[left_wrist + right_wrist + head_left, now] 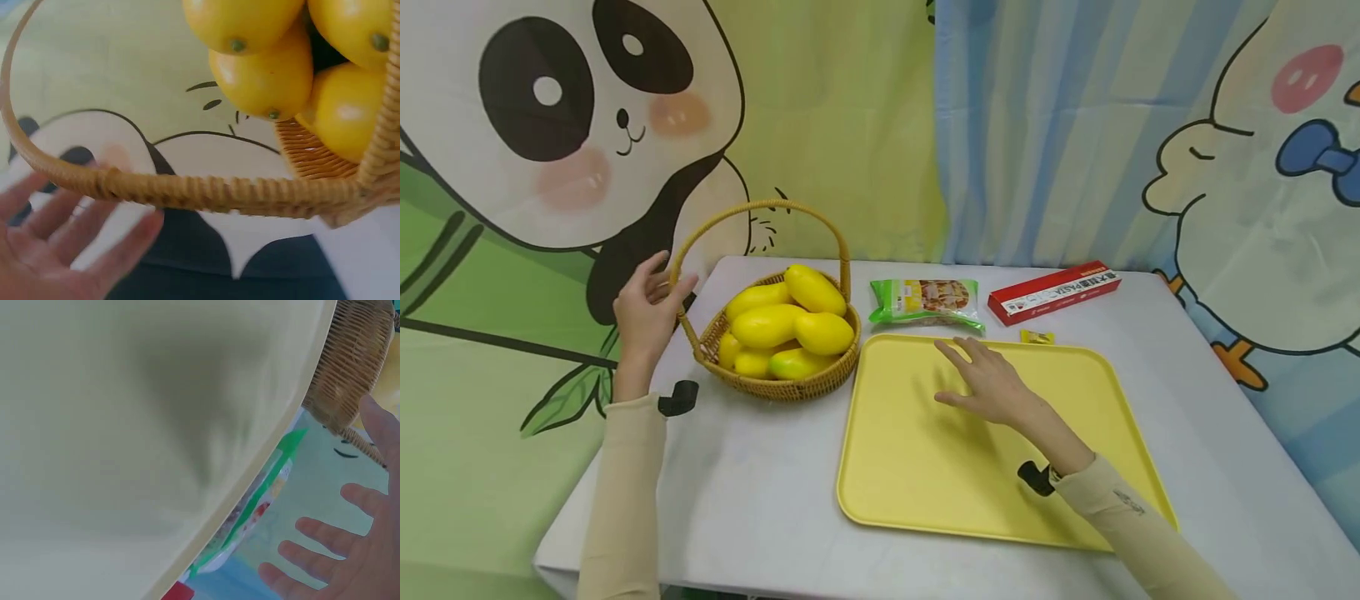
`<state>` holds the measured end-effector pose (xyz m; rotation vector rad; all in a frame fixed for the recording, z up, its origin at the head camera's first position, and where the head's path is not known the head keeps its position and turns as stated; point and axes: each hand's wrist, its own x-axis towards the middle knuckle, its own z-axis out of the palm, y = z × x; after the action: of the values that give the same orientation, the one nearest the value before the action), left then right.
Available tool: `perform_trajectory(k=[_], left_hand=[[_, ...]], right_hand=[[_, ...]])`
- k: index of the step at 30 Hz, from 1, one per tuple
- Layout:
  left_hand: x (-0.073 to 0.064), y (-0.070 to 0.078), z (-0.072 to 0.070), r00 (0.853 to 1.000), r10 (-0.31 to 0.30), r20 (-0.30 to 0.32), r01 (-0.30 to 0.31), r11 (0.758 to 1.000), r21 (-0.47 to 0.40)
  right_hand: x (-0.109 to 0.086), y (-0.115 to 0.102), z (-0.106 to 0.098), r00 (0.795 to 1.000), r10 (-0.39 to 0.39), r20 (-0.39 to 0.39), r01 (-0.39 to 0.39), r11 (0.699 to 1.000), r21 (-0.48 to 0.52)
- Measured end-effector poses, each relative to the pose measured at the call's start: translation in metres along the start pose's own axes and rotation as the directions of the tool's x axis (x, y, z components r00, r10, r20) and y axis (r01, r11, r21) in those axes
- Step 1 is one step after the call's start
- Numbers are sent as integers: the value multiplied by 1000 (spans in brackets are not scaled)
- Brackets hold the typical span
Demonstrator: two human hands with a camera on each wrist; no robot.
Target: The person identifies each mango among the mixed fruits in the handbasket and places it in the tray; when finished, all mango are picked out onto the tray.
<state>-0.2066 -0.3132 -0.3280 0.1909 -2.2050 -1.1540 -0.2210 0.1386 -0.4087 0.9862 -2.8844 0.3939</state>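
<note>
A wicker basket (805,387) with a tall arched handle (760,204) stands at the left of the table, heaped with several yellow mangoes (767,326). My left hand (647,304) is at the left side of that handle, fingers spread and relaxed. In the left wrist view the fingers (125,250) are right beside the handle, not curled round it. Over the yellow tray (910,492) my right hand (988,383) hovers with its fingers spread, holding nothing, and its shadow falls on the tray. The right wrist view shows the same spread right hand (356,544) near the tray's edge.
Behind the tray lie a green-and-clear food packet (925,302), a long red pasta box (1054,292) and a small yellow wrapped piece (1037,337). A white cloth covers the table (760,492). Printed curtains (842,108) hang close behind it.
</note>
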Motion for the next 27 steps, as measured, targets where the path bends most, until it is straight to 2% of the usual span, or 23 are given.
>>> perform_trajectory(k=[1, 3, 5, 6, 8, 11, 13, 17, 24, 27], left_hand=[[1, -5, 0, 999, -37, 12, 38, 995, -95], [2, -13, 1, 996, -82, 30, 87, 959, -271], [3, -19, 4, 996, -86, 30, 91, 912, -401], [3, -20, 5, 996, -81, 22, 82, 896, -437], [3, -23, 8, 998, -65, -1, 58, 894, -445], [2, -22, 8, 998, -51, -24, 37, 915, -402], [2, -23, 8, 999, -44, -25, 32, 929, -368], [3, -25, 8, 999, -30, -13, 24, 940, -341], [-1, -14, 3, 999, -45, 14, 47, 905, -424], [-3, -10, 1, 999, -48, 9, 47, 902, -430]], right_hand=[[2, -2, 1, 1000, -7, 6, 7, 1000, 0], [8, -8, 1, 1000, -21, 14, 21, 1000, 7], [16, -15, 0, 999, -37, 22, 37, 999, 16], [20, -18, -1, 999, -47, 23, 47, 999, 22], [32, -26, -4, 997, -75, 15, 75, 996, 51], [52, -37, -9, 993, -116, 6, 115, 988, 104], [67, -45, -12, 990, -139, -3, 138, 980, 142], [95, -62, -13, 987, -163, -7, 161, 971, 179], [125, -86, -2, 977, -212, 0, 207, 956, 206], [133, -91, 2, 972, -236, 3, 230, 949, 216]])
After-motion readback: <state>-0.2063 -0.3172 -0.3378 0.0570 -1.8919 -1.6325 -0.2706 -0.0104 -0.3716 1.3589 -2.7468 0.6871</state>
